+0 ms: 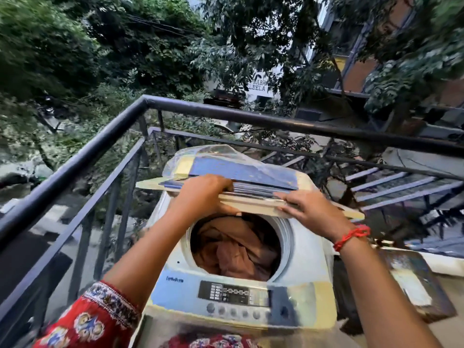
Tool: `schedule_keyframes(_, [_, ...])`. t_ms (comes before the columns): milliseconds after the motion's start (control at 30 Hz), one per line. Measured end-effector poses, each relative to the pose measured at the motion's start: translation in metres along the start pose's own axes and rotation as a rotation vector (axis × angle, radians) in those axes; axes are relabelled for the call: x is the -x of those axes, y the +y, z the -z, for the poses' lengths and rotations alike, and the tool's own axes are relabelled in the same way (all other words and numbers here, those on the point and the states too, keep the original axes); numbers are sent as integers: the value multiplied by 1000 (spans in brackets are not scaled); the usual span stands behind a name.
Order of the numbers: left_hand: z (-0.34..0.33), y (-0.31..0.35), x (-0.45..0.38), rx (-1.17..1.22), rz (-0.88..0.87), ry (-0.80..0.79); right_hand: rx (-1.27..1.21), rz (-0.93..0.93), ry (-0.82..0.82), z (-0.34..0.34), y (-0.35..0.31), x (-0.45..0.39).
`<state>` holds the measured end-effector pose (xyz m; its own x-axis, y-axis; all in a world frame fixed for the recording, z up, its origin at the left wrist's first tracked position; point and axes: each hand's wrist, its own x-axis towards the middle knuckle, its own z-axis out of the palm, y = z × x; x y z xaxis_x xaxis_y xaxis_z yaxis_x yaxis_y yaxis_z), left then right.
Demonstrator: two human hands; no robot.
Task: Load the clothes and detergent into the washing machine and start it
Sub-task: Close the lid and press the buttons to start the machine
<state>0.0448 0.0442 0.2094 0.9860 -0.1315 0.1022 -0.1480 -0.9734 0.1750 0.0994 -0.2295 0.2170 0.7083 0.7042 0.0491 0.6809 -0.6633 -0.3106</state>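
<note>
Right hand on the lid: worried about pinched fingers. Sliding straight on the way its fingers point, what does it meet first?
Probably the left hand, which grips the same lid edge just ahead of the right hand; depth is unclear.

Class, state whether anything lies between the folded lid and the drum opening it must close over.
Nothing visible does. The brown clothes sit inside the drum, below its rim; only the left hand and right hand grip the lid above it.
</note>
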Motion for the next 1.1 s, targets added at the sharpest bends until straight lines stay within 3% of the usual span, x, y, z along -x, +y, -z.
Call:
schedule_keyframes(167, [-35,12,41,62,50,-100,-99,100,9,-41,-5,37])
schedule_keyframes(367, [-102,26,99,105,160,-377,-28,-46,-287,-116,-21,68])
schedule_keyframes(500, [-116,26,106,209,227,-348,-50,-121,-313,-130,-21,69])
schedule_keyframes(933, [-136,18,98,96,263,-439,-25,-213,-420,-146,-24,64])
schedule_keyframes(1100, [-143,17,92,96,278,-496,-156,-299,-450,-151,-21,58])
